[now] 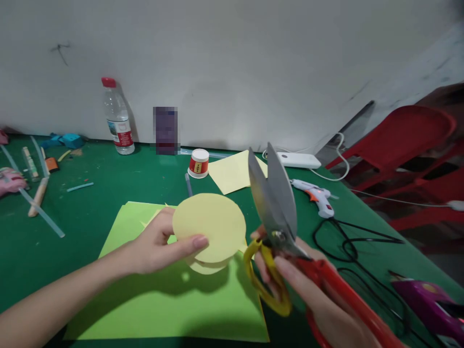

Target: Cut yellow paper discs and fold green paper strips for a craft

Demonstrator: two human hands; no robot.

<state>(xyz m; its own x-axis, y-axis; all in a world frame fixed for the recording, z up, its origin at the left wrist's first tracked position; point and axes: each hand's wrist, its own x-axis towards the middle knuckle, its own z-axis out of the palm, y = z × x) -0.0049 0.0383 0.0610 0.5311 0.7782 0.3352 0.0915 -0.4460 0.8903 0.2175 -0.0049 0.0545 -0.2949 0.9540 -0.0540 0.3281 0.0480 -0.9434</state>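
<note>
My left hand (pixel 161 244) is closed on pale yellow paper circles (pixel 213 222), thumb on the top face and fingers behind. At least one more round edge shows beneath the upper circle. In my right hand (pixel 304 280) are large scissors (pixel 275 193), their steel blades slightly parted and pointing up. A yellow finger loop and a long red handle show on them. The blades stand to the right of the circles, apart from them. Below both hands lies light green paper (pixel 174 309), with yellow scraps (pixel 154 217) partly hidden behind my left hand.
A yellow sheet (pixel 232 171) and a red-white paper cup (pixel 199 163) sit behind the circles. A bottle (pixel 119 121) stands by the wall. On the right are a white glue gun (pixel 315 195), black cable (pixel 348 241) and purple tool (pixel 427 304). Glue sticks (pixel 43 212) lie left.
</note>
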